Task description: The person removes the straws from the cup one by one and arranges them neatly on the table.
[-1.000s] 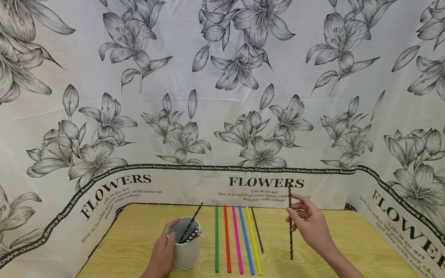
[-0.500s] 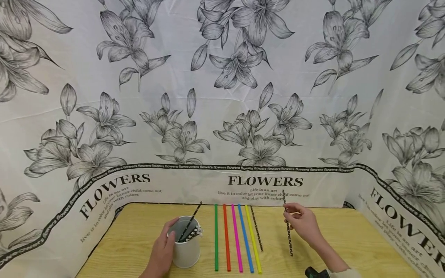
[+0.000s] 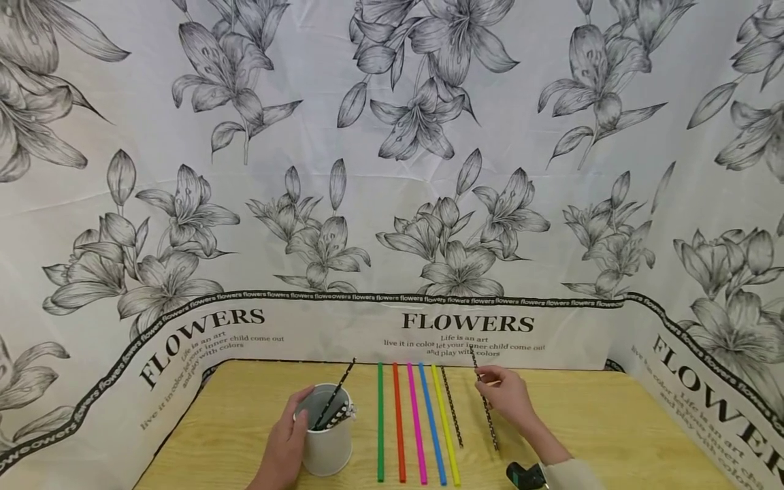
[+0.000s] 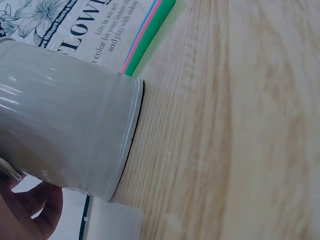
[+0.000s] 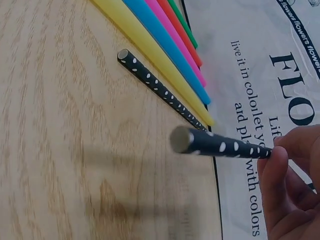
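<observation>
My left hand (image 3: 284, 435) grips a small white metal bucket (image 3: 329, 450) by its left side, with the thumb at the rim. One black straw with white dots (image 3: 345, 378) leans out of it, and other black-and-white patterned straws (image 3: 338, 416) lie lower inside. In the head view my right hand (image 3: 508, 396) pinches another black dotted straw (image 3: 488, 415) near its upper end, above the table. The right wrist view shows this held straw (image 5: 225, 145) end-on, between thumb and fingertips. A similar dotted straw (image 3: 452, 408) lies on the table just left of it.
Green (image 3: 381, 422), red (image 3: 399, 422), pink (image 3: 418, 422), blue (image 3: 432, 425) and yellow (image 3: 446, 425) straws lie in a row on the wooden table (image 3: 612, 435). A flower-printed cloth (image 3: 343, 327) stands behind and at both sides.
My right hand has moved left and lower with the dotted straw, toward the row. The held straw now tilts, its top leaning left. The left hand and bucket have stayed put.
</observation>
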`<act>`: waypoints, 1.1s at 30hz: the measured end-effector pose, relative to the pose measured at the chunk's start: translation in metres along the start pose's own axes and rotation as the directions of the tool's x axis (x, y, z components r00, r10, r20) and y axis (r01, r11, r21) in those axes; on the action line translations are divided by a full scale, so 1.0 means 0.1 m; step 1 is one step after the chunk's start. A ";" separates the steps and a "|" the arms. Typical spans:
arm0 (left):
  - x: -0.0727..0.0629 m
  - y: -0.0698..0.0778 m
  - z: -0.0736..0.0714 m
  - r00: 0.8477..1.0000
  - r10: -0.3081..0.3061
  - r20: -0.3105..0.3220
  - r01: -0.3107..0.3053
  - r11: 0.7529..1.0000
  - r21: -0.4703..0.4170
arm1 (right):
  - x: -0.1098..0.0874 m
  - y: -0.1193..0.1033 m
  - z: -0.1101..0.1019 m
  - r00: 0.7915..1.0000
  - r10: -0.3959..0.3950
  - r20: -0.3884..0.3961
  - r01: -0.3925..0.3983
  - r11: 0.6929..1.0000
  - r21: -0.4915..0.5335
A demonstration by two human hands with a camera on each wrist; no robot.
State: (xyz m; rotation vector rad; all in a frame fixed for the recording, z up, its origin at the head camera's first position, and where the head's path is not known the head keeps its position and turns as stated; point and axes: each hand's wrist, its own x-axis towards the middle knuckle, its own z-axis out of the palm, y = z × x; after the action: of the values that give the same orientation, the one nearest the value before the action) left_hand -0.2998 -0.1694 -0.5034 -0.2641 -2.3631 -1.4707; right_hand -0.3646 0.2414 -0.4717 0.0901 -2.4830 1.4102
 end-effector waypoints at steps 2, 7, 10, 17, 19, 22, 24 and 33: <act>0.00 0.00 0.00 1.000 0.009 -0.002 -0.009 1.000 0.000 | 0.01 0.00 0.06 1.000 0.006 -0.001 -0.006 1.000 -0.006; 0.01 -0.01 0.00 0.999 0.047 -0.024 -0.048 0.999 -0.004 | 0.05 0.02 0.19 1.000 0.018 -0.012 -0.018 1.000 -0.018; 0.00 -0.03 0.00 0.999 0.047 -0.026 -0.047 0.999 -0.002 | 0.08 0.06 0.25 1.000 0.025 -0.002 -0.025 0.999 -0.035; -0.02 -0.04 0.01 0.999 0.040 -0.022 -0.039 0.999 0.005 | 0.13 0.19 0.36 0.999 0.046 0.010 -0.045 0.997 -0.061; -0.02 -0.04 0.01 0.999 0.040 -0.022 -0.040 0.999 0.003 | 0.14 0.21 0.38 0.999 0.045 0.014 -0.045 0.998 -0.054; -0.02 -0.04 0.01 0.999 0.048 -0.022 -0.048 0.999 0.004 | 0.15 0.26 0.42 0.999 0.046 0.021 -0.045 0.998 -0.039; -0.02 -0.04 0.01 0.998 0.055 -0.024 -0.055 0.998 0.007 | 0.16 0.29 0.44 0.998 0.052 0.022 -0.052 0.998 -0.040; -0.03 -0.03 0.00 0.999 0.036 -0.025 -0.036 0.999 0.008 | 0.18 0.32 0.49 0.996 0.080 0.048 -0.078 0.996 -0.037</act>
State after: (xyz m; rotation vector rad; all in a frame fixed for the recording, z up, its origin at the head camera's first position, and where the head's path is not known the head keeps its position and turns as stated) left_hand -0.2983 -0.1711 -0.5069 -0.2832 -2.3312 -1.4406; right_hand -0.3987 0.2180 -0.5165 0.0196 -2.5770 1.4105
